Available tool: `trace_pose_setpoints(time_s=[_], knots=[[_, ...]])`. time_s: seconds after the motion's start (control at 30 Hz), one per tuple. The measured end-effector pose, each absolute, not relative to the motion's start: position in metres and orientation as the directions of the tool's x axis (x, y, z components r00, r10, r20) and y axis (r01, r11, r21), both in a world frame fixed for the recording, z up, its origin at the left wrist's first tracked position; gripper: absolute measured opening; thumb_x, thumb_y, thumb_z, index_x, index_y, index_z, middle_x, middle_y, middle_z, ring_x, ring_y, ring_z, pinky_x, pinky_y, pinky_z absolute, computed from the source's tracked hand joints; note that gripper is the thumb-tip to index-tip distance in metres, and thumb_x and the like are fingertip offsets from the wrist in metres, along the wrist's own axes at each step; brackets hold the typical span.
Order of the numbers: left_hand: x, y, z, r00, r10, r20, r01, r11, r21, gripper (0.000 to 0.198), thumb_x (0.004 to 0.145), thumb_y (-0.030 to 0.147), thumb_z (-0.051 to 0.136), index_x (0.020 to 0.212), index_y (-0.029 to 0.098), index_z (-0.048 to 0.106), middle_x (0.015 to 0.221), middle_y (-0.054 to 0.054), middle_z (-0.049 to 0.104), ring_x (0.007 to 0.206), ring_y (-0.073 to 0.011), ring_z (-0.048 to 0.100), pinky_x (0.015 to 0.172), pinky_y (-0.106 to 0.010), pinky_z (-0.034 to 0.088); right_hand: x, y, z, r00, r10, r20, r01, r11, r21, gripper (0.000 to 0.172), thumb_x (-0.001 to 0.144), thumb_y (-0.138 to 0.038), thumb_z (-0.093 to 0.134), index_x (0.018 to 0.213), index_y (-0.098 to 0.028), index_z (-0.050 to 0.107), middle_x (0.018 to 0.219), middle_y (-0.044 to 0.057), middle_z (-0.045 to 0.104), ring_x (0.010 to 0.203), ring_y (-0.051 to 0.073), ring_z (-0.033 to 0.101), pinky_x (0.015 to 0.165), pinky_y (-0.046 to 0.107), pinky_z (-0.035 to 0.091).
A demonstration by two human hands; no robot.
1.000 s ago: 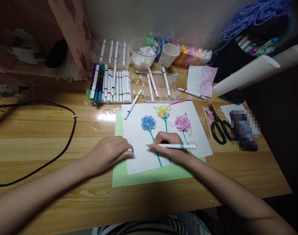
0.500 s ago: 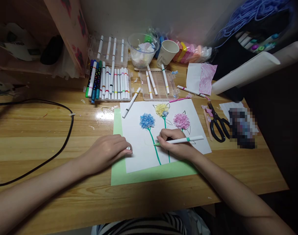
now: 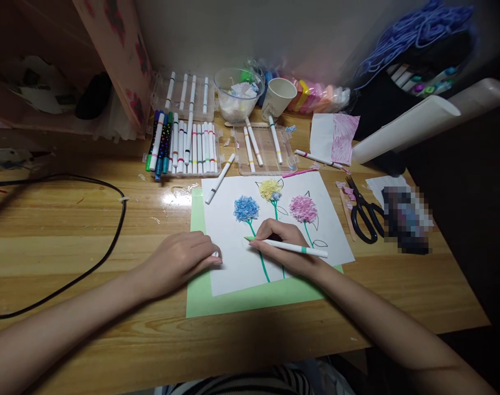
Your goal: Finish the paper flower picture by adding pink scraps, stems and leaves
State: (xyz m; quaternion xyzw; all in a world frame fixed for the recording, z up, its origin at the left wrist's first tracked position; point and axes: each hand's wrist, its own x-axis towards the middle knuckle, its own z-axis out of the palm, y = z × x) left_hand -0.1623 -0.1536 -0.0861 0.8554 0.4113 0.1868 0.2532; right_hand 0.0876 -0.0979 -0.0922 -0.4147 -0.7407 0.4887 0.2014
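Observation:
My right hand [image 3: 289, 248] is closed on a white marker with a green tip and band [image 3: 316, 252]. Its tip is at the white paper [image 3: 229, 269], left of the blue flower's green stem. Blue [image 3: 246, 208], yellow [image 3: 270, 190] and pink [image 3: 303, 209] textured flowers stand on the paper, with outlined leaves beside some stems. At the paper's left edge rests my left hand [image 3: 188, 255], its fingers curled round a small white piece, perhaps a marker cap [image 3: 215, 254]. Under the white paper lies a green sheet [image 3: 200, 307].
Marker trays [image 3: 194, 171] stand behind the paper, near a clear bowl [image 3: 237, 104] and a paper cup [image 3: 279, 96]. A loose marker [image 3: 220, 179] touches the paper's top left. Black scissors [image 3: 363, 216] lie to the right, a black cable [image 3: 120, 225] to the left.
My right hand has moved left with the marker, whose tip has gone from the blue flower's stem to just left of it. The view has shifted slightly. My left hand stays at the paper's edge.

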Motion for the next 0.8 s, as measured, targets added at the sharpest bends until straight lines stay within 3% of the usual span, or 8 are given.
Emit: trace_pose_setpoints(time_s=[0.33, 0.63, 0.8], knots=[[-0.163, -0.154, -0.087, 0.589, 0.796, 0.137, 0.607, -0.548, 0.576, 0.029, 0.095, 0.034, 0.041, 0.087, 0.017, 0.063, 0.075, -0.003, 0.066, 0.07, -0.0125, 0.059, 0.064, -0.023, 0.043, 0.092, -0.095, -0.09, -0.577, 0.813, -0.078, 0.497, 0.274, -0.823, 0.029, 0.083, -0.024, 0.053, 0.061, -0.021, 0.035, 0.059, -0.004, 0.044, 0.054, 0.01, 0.037, 0.052, 0.024, 0.028], [-0.162, -0.153, -0.085, 0.593, 0.794, 0.134, 0.61, -0.552, 0.569, 0.03, 0.095, 0.034, 0.04, 0.087, 0.017, 0.064, 0.075, -0.003, 0.066, 0.07, -0.0126, 0.059, 0.064, -0.023, 0.043, 0.099, -0.087, -0.085, -0.606, 0.775, -0.179, 0.486, 0.183, -0.854, 0.026, 0.079, -0.02, 0.056, 0.06, -0.02, 0.038, 0.059, -0.004, 0.046, 0.055, 0.011, 0.041, 0.053, 0.024, 0.03], [-0.162, -0.153, -0.085, 0.588, 0.796, 0.142, 0.604, -0.549, 0.578, 0.03, 0.095, 0.034, 0.04, 0.087, 0.017, 0.064, 0.075, -0.003, 0.066, 0.07, -0.0124, 0.06, 0.064, -0.023, 0.044, 0.098, -0.088, -0.089, -0.524, 0.839, -0.145, 0.446, 0.126, -0.886, 0.027, 0.082, -0.026, 0.056, 0.062, -0.02, 0.039, 0.061, -0.003, 0.048, 0.058, 0.012, 0.043, 0.053, 0.025, 0.031]])
